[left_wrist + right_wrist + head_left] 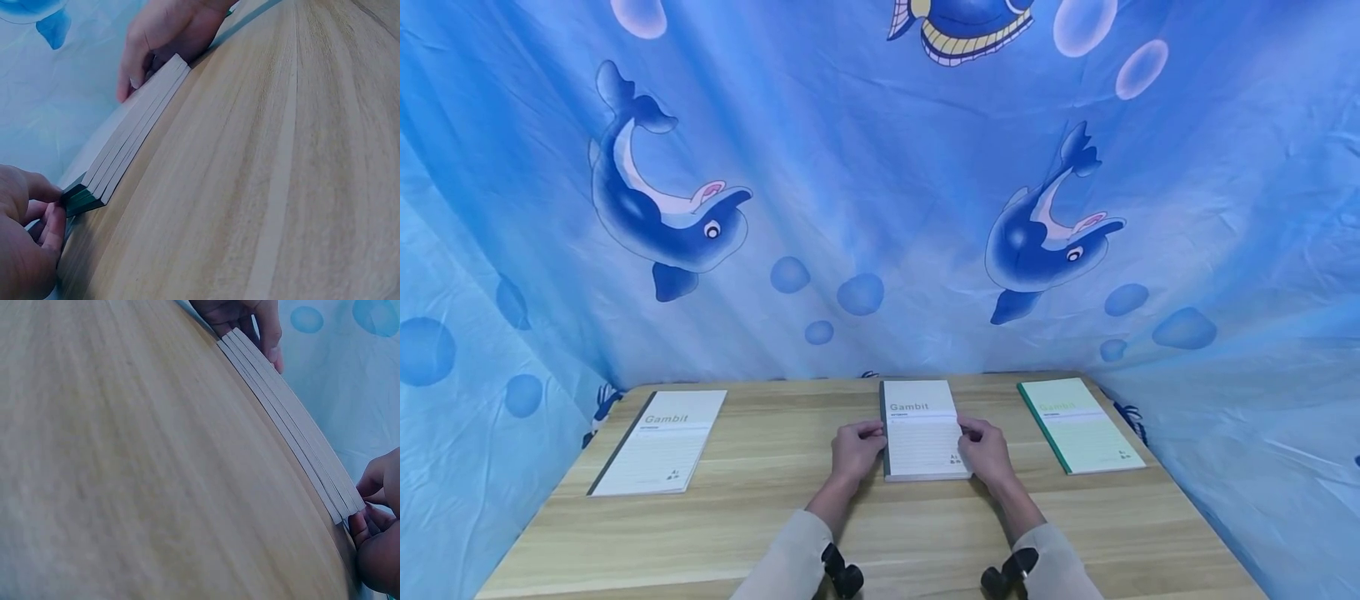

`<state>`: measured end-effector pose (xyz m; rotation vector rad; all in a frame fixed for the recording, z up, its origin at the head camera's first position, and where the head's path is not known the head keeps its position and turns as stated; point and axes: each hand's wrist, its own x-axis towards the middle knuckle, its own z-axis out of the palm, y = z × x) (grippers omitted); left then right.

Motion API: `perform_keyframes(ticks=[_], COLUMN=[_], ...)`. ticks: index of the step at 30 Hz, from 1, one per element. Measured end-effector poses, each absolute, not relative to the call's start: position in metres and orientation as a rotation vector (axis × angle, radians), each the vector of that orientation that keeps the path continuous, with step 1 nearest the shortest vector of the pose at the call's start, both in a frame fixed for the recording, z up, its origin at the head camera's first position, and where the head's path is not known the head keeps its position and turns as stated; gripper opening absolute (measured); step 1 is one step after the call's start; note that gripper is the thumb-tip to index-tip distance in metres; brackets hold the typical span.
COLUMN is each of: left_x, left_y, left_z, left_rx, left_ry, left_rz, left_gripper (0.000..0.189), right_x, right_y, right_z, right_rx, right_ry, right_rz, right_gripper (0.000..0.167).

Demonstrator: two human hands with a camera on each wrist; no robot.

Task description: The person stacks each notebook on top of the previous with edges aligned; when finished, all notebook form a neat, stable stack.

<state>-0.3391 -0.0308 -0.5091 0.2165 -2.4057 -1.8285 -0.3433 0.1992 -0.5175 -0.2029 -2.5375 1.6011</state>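
A small stack of notebooks lies on the table in front of me, its top cover white with a dark spine and the word "Gambit". My left hand holds the stack at the spine side, thumb and fingers at the near corner in the left wrist view. On the opposite side, my right hand grips the page edges. Side-on in the right wrist view, the layered notebooks show slightly uneven edges. Green spine tape shows beneath the dark one in the left wrist view.
A white notebook with a dark spine lies at the left of the wooden table. To the right lies a pale green notebook with a green spine. A blue curtain with dolphins hangs behind the table.
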Motion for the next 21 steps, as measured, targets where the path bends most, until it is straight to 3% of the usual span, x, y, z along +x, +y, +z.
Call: perform_keyframes(ticks=[21], left_x=[-0.3380], left_y=[-0.0301], left_z=[-0.5124], left_rx=[0.182], left_ry=[-2.401], left_rz=[-1.805], left_gripper=[0.030], right_x=[-0.3444], right_y=[0.2011], right_z=[-0.5199], right_rx=[-0.179], right_ry=[-2.543], right_rz=[1.604], right_gripper=[0.049])
